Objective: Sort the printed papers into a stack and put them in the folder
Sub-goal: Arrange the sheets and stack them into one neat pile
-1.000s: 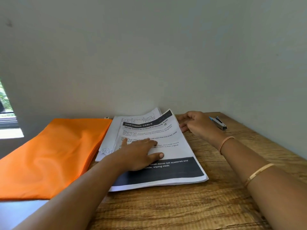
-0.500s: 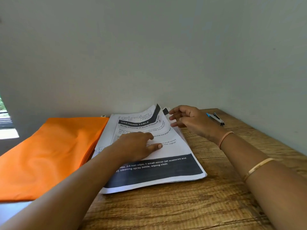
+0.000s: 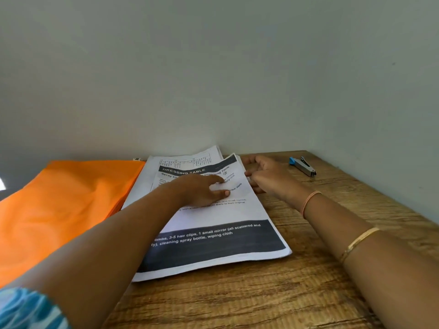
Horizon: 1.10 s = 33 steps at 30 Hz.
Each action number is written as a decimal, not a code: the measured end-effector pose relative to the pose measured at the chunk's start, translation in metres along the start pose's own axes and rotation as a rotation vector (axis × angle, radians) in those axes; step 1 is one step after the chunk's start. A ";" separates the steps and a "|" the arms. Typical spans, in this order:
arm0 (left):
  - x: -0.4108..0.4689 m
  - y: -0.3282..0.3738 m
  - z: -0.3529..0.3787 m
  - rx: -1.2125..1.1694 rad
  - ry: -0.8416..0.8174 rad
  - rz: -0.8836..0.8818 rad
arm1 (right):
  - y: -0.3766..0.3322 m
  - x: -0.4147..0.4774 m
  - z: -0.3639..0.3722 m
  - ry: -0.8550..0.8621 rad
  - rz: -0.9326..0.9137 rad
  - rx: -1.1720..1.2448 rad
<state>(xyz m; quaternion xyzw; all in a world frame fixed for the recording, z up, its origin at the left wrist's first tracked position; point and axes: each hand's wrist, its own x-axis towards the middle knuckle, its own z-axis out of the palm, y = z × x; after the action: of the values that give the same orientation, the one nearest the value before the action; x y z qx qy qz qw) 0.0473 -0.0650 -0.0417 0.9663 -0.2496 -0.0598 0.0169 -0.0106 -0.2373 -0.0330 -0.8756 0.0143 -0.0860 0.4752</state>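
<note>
A loose pile of printed papers lies on the wooden table, the top sheet headed "DRESSING TABLE" with a dark band near its front edge. A sheet with a printed table pokes out behind it, askew. My left hand rests flat on the top sheet, fingers straight. At the pile's far right edge my right hand touches the sheet edges with slightly bent fingers; whether it pinches a sheet is hidden. An orange folder lies flat to the left, its right edge under the papers.
A small stapler with a blue end lies at the back right of the table. Plain walls close off the back and the right side. The table's front and right parts show bare wood.
My right hand has come down from above the far corner to the right edge of the pile. The lifted sheets have settled flatter. My left hand stays pressed on the top sheet.
</note>
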 end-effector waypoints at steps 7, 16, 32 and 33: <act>0.006 0.000 -0.006 0.031 -0.110 -0.008 | 0.001 -0.001 -0.001 -0.028 0.096 0.140; 0.012 -0.002 -0.008 -0.048 -0.064 0.013 | -0.008 -0.006 0.000 -0.069 0.119 0.311; 0.005 -0.045 -0.013 -1.247 -0.088 -0.233 | -0.045 -0.007 0.006 -0.529 0.031 0.238; 0.007 -0.045 -0.012 -1.234 -0.053 -0.248 | -0.048 -0.003 0.005 -0.479 0.034 0.246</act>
<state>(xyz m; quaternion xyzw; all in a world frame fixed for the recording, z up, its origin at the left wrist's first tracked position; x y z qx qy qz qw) 0.0763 -0.0294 -0.0335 0.7986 -0.0556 -0.2181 0.5582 -0.0159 -0.2066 0.0036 -0.8064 -0.0946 0.1305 0.5690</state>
